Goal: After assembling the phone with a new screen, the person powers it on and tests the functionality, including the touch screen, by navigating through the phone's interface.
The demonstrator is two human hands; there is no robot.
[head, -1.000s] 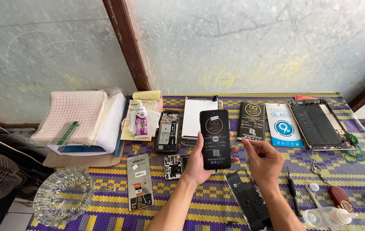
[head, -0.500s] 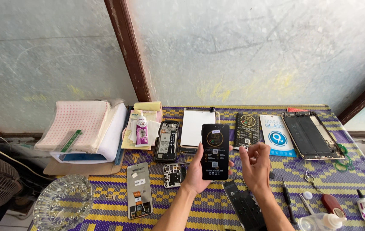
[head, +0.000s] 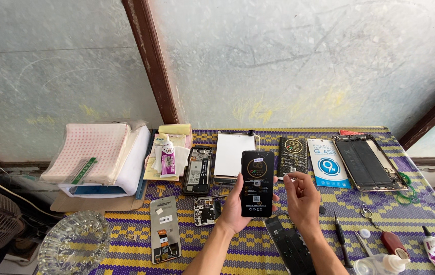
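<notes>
One black phone screen (head: 257,183) is standing upright above the middle of the surface (head: 125,244), held in the left hand (head: 235,211). The grip of that hand is closing around the screen's lower left edge, thumb on the side and fingers behind. The right hand (head: 303,199) is hovering just beside the screen's right edge, its thumb and forefinger pinching together near the top corner; whether anything small is sitting between them I cannot tell.

Below the right hand one dark phone frame (head: 290,247) is lying flat. Left of the left hand one small circuit part (head: 207,210) is lying, and further left one grey screen panel (head: 165,236) with a flex cable is resting face down. Behind the held screen, one white panel (head: 233,155) and one opened phone body (head: 198,170) are lying side by side. To the right, two flat packets are sitting next to each other: one black (head: 293,155), one blue and white (head: 328,163). Beyond them one larger open phone shell (head: 367,162) is lying.

At the left end one stack of pink and white sheets (head: 97,158) is resting, with one glue tube (head: 167,157) just beside it on yellow paper. One glass dish (head: 72,244) is sitting at the near left corner. At the near right, one red-handled tool (head: 391,243) and one small squeeze bottle (head: 380,264) are lying close together.
</notes>
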